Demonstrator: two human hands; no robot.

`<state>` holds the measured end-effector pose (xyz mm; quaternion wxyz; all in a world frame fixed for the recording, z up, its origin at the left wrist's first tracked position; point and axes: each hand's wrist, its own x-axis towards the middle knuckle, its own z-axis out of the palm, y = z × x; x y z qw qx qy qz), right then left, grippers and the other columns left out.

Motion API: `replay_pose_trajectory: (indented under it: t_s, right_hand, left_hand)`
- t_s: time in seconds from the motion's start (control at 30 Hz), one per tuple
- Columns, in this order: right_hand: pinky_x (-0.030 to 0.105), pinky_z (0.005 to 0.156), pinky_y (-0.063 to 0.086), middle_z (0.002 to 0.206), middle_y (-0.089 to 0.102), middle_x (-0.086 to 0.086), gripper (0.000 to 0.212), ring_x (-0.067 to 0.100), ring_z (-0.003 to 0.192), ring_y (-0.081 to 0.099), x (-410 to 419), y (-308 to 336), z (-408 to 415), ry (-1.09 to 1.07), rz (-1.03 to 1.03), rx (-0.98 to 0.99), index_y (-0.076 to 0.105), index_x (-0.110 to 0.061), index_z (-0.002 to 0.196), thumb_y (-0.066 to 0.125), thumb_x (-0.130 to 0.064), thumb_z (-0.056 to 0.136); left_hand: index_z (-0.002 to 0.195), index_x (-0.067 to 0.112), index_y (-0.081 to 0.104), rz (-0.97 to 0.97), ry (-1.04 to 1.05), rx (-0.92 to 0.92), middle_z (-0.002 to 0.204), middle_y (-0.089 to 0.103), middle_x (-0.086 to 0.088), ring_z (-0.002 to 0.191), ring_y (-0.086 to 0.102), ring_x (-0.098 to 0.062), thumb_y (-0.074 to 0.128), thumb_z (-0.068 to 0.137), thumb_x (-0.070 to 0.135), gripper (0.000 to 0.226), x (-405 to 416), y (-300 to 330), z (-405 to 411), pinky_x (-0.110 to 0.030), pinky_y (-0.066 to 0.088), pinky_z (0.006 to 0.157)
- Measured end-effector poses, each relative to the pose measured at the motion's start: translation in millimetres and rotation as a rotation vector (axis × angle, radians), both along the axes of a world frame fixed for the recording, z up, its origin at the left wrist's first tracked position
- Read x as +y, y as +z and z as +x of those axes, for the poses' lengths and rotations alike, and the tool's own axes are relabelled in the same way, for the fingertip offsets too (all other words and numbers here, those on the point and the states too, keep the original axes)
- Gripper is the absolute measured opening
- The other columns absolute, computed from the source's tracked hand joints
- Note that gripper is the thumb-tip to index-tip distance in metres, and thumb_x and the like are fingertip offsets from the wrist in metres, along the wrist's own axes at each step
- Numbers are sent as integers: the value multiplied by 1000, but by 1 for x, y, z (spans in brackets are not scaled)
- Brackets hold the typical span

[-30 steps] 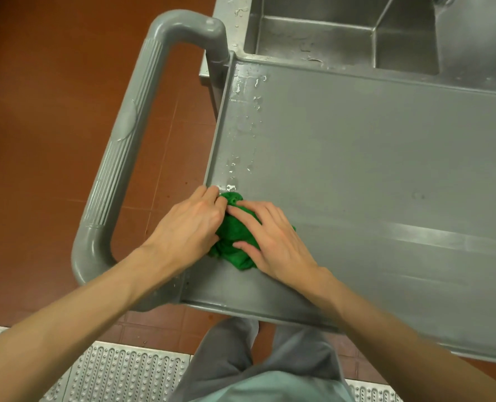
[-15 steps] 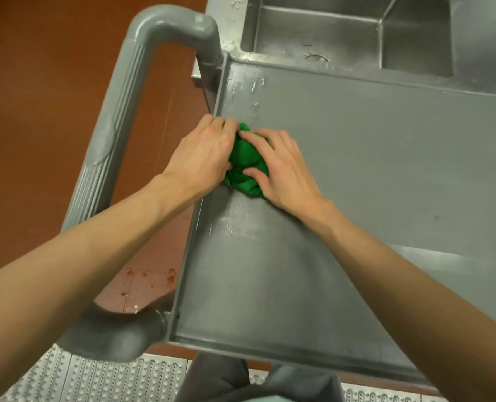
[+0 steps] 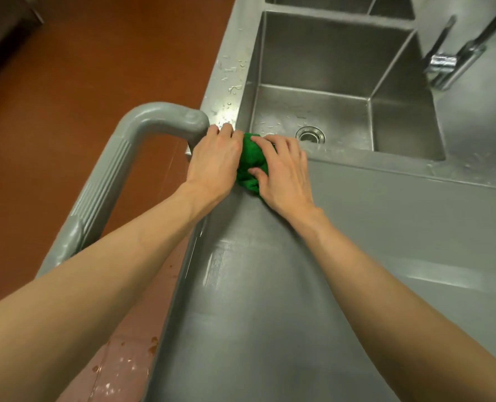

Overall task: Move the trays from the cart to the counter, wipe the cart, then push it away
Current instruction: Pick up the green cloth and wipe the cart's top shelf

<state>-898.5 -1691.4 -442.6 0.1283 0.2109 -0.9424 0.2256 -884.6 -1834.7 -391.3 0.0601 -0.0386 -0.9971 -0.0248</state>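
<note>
A bunched green cloth (image 3: 249,161) lies pressed on the far left corner of the grey cart's top shelf (image 3: 386,233). My left hand (image 3: 216,161) covers its left side and my right hand (image 3: 284,172) covers its right side, both with fingers pushing down on it. The cart's thick grey handle (image 3: 107,181) curves off to the left of my left hand. The shelf behind the cloth shows wet streaks. No trays are in view.
A steel sink (image 3: 322,82) with a drain (image 3: 310,134) butts against the cart's far edge, water drops on its rim. A faucet (image 3: 455,59) stands at upper right. Red-brown floor (image 3: 67,82) lies left, with spots near the cart's base.
Both hands have slid the green cloth away from me along the shelf's left edge, from the near corner to the far corner by the sink. The water drops there are gone.
</note>
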Motion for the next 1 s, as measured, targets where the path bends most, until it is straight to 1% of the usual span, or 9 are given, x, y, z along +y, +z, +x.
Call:
replay_pose_trajectory:
  t_s: [0.17, 0.27, 0.47, 0.63, 0.73, 0.87, 1.0]
  right_hand:
    - [40, 101, 42, 127, 57, 6, 55, 28, 116, 49, 1, -4, -13, 18, -115, -63, 54, -13, 135, 69, -21, 82]
    - [40, 99, 43, 126, 57, 6, 54, 29, 114, 50, 4, -4, -13, 48, -146, -112, 52, -13, 136, 67, -21, 85]
    - [41, 99, 43, 124, 58, 6, 51, 29, 115, 50, 26, -2, -12, 38, -175, -139, 52, -15, 134, 67, -21, 85]
    - [42, 98, 43, 126, 58, 5, 52, 29, 115, 51, 69, 0, -8, -8, -163, -128, 53, -15, 134, 67, -20, 85]
    - [42, 100, 43, 129, 58, 4, 52, 29, 118, 50, 104, 2, -5, -34, -144, -130, 52, -15, 135, 67, -22, 85]
    - [39, 101, 42, 132, 56, 3, 53, 27, 120, 49, 157, 4, 3, -92, -143, -139, 52, -15, 137, 66, -23, 86]
    - [37, 104, 41, 134, 57, 2, 53, 26, 120, 50, 206, 5, 8, -143, -131, -157, 51, -16, 137, 65, -23, 86]
  left_hand:
    - [126, 2, 52, 17, -15, -12, 120, 53, -21, 105, 50, -40, 60, 80, -5, 47, 7, -8, -18, -46, 45, 85]
    - [127, 3, 53, 53, -34, -39, 121, 53, -22, 103, 51, -42, 59, 76, -8, 53, 7, -9, -20, -48, 43, 87]
    - [128, 7, 56, 129, -59, -61, 119, 55, -23, 104, 54, -45, 65, 73, -3, 57, 23, -8, -24, -52, 42, 90]
    - [128, 9, 57, 178, -110, -57, 115, 56, -22, 104, 53, -45, 65, 72, -3, 57, 63, -7, -27, -49, 41, 88]
    - [128, 11, 57, 195, -153, -44, 116, 56, -21, 104, 53, -44, 67, 73, -2, 58, 94, -9, -29, -47, 40, 88]
    - [129, 12, 58, 229, -235, -33, 116, 58, -19, 105, 54, -42, 68, 72, -1, 59, 143, -12, -33, -44, 40, 89]
    - [131, 12, 57, 248, -303, -39, 119, 57, -18, 108, 52, -40, 67, 75, 1, 58, 190, -11, -35, -40, 37, 89]
